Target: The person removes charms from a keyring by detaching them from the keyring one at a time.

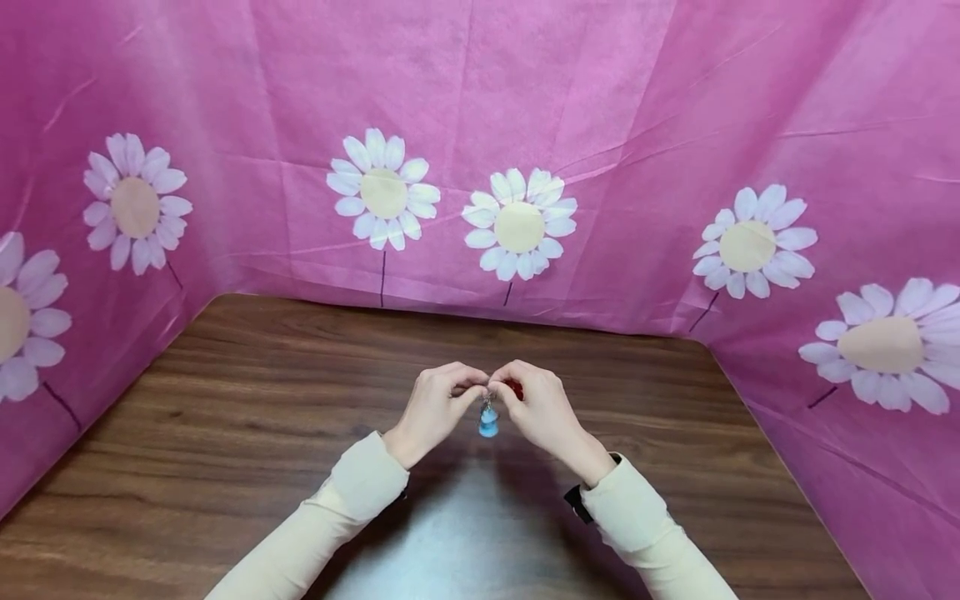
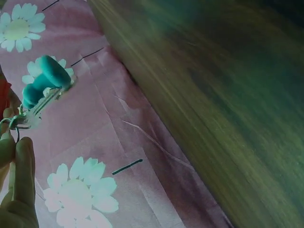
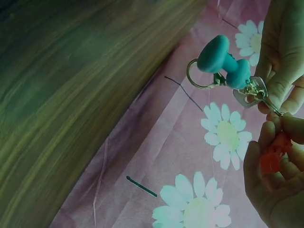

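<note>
Both hands meet over the table, fingertips close together. A turquoise dumbbell-shaped keychain charm (image 1: 488, 422) hangs just below them, with a metal ring (image 3: 190, 73) and a flat silvery piece like a key's head (image 3: 249, 95) on it. My left hand (image 1: 438, 408) pinches the thin metal end of the keychain between thumb and finger. Opposite it, my right hand (image 1: 543, 412) pinches at the same metal end. A small red charm (image 3: 273, 159) sits within the right hand's curled fingers, partly hidden. Exactly how the metal parts link is too small to tell.
A dark wood-grain table (image 1: 300, 400) lies beneath the hands. Around its back and sides hangs a pink cloth (image 1: 600, 83) printed with white daisies. A bright reflection shows on the tabletop between the forearms.
</note>
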### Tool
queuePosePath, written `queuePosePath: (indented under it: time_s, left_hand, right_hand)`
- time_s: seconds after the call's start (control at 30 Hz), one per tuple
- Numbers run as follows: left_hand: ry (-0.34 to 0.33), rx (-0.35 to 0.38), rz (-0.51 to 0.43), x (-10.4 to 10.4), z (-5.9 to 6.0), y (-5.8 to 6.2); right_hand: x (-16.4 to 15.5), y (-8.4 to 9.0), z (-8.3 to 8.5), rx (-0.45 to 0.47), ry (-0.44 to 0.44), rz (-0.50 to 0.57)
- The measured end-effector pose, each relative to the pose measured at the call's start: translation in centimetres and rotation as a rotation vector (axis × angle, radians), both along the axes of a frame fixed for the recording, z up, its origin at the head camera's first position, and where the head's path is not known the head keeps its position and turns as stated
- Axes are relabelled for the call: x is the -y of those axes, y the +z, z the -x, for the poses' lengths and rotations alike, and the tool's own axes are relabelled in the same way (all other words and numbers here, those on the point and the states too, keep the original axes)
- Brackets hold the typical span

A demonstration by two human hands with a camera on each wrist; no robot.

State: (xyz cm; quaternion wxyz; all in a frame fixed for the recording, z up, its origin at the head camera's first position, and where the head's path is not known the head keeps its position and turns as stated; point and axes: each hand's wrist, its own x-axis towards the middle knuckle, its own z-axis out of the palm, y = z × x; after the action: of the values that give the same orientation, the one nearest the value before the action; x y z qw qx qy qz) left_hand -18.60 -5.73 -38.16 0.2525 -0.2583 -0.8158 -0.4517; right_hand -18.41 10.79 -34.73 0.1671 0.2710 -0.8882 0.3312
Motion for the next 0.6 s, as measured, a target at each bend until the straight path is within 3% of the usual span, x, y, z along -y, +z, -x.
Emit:
queuePosePath:
  time_s: [0.2,0.37,0.6]
  left_hand:
    - [0.046,-0.055,0.084,0.4,0.4,0.2]
    - [0.099,-0.137,0.151,1.0,0.6,0.1]
    - [0.098,-0.196,0.117,1.4,0.9,0.1]
  right_hand:
    - [0.0,-0.1,0.2,0.15,0.03,0.074]
    - [0.1,-0.1,0.4,0.308,0.037,0.041]
    - [0.5,0.0,0.8,0.267,0.0,0.038]
